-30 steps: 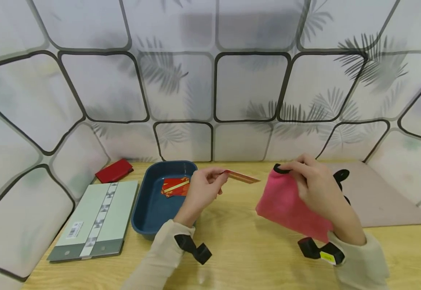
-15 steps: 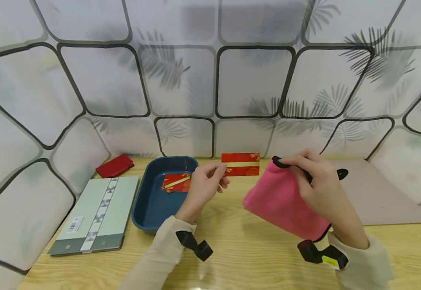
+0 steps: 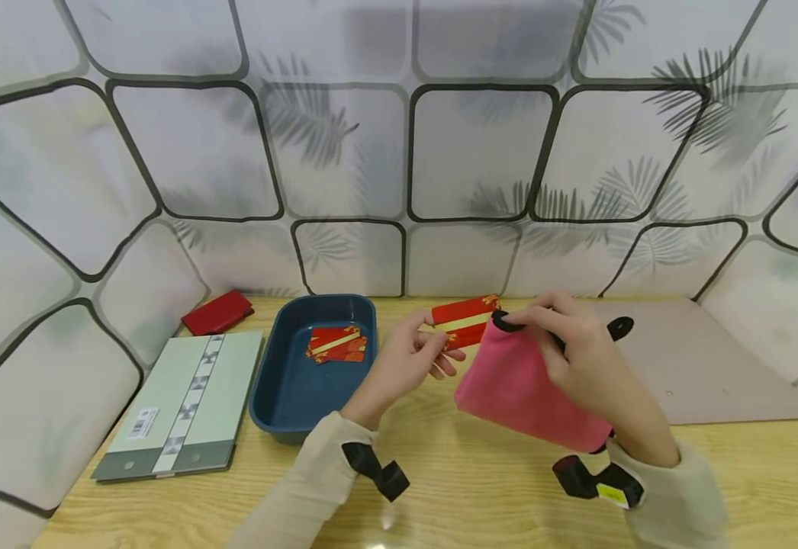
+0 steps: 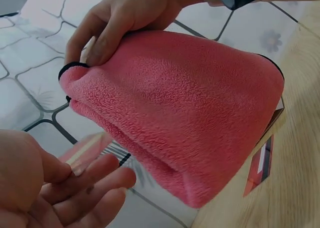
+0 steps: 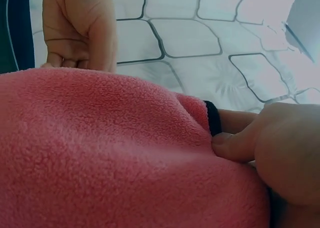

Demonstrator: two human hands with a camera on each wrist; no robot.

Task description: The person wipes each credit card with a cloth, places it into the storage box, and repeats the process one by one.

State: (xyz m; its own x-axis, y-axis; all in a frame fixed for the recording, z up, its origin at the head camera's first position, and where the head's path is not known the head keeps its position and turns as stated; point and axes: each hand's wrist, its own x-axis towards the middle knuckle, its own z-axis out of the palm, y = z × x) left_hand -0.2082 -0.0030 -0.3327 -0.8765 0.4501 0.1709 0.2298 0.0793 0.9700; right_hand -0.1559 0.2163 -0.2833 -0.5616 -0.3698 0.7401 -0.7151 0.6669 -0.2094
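Observation:
My left hand (image 3: pixel 406 358) pinches a red card (image 3: pixel 466 320) with a gold stripe between thumb and fingers. My right hand (image 3: pixel 580 358) grips the black-edged top corner of a pink fleecy cloth (image 3: pixel 526 385), which hangs folded below it. The card's right end reaches the cloth's upper corner in the head view; whether they touch I cannot tell. In the left wrist view the cloth (image 4: pixel 175 102) fills the middle, with the card (image 4: pixel 87 150) blurred beyond my left fingertips. Seen from the right wrist, the cloth (image 5: pixel 115 148) hides the card and my left fingertips.
More red cards (image 3: pixel 337 345) lie in a blue tray (image 3: pixel 296 408) left of my left hand. Beside it are a pale green folder (image 3: pixel 165 412) and a red wallet-like case (image 3: pixel 217 313). A pale pink mat (image 3: pixel 722 374) lies at the right, a black loop (image 3: pixel 621 328) above it.
The card has turned from edge-on to face-on, then moved right and tilted towards the cloth. My right hand has brought the cloth a little left, closer to the card.

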